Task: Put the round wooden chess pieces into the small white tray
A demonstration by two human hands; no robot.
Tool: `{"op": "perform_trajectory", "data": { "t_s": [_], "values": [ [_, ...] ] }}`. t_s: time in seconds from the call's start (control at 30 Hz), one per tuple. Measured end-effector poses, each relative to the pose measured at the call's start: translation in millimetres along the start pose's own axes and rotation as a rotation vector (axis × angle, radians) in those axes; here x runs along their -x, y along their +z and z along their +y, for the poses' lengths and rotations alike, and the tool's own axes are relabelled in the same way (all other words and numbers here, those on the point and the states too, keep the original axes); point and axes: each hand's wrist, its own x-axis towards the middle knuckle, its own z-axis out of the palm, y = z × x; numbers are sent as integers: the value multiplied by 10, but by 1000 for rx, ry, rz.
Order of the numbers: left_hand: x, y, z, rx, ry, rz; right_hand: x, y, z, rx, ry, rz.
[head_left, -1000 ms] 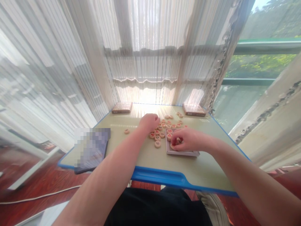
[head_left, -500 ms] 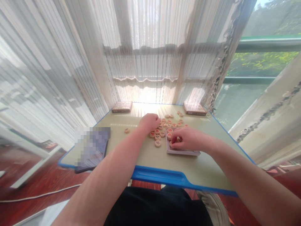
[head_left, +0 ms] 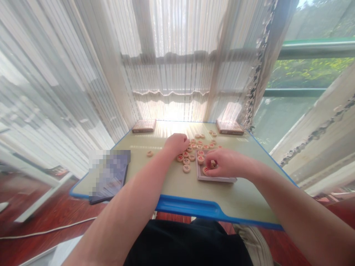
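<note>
My right hand [head_left: 226, 162] is over a shallow open box [head_left: 217, 179], fingers curled, with a round wooden xiangqi piece [head_left: 213, 164] showing between thumb and forefinger. At the thumb tip another xiangqi piece [head_left: 205, 170] lies in the box, partly covered. Two red-marked pieces, one a xiangqi piece [head_left: 200, 160], sit along the box's left side. Beside the loose cluster of xiangqi pieces [head_left: 186, 161], my left hand [head_left: 177, 144] rests closed on the table. Its fingertips are turned away, so what they hold, if anything, is hidden.
Closed flat boxes stand at the table's far corners, a left box [head_left: 144, 126] and a right box [head_left: 230, 127]. A dark tablet-like object [head_left: 111, 181], partly blurred, lies at the left edge. One stray piece [head_left: 149, 153] sits left of my left hand. The table [head_left: 177, 184] has a blue rim.
My right hand has shifted slightly right inside the box, uncovering the piece at its thumb tip and more of the one between its fingers. My left hand has stayed in place.
</note>
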Motion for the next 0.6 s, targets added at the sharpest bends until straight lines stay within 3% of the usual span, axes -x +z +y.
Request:
{"op": "perform_trajectory", "data": {
  "t_s": [0.13, 0.33, 0.6],
  "values": [
    [0, 1, 1, -11, 0, -11, -14, 4, -6, 43, 70, -51],
    [-2, 3, -4, -3, 0, -34, -13, -4, -5, 35, 56, -81],
    [5, -13, 21, -14, 2, -53, -46, 51, 2, 92, 101, 20]
  ]
}}
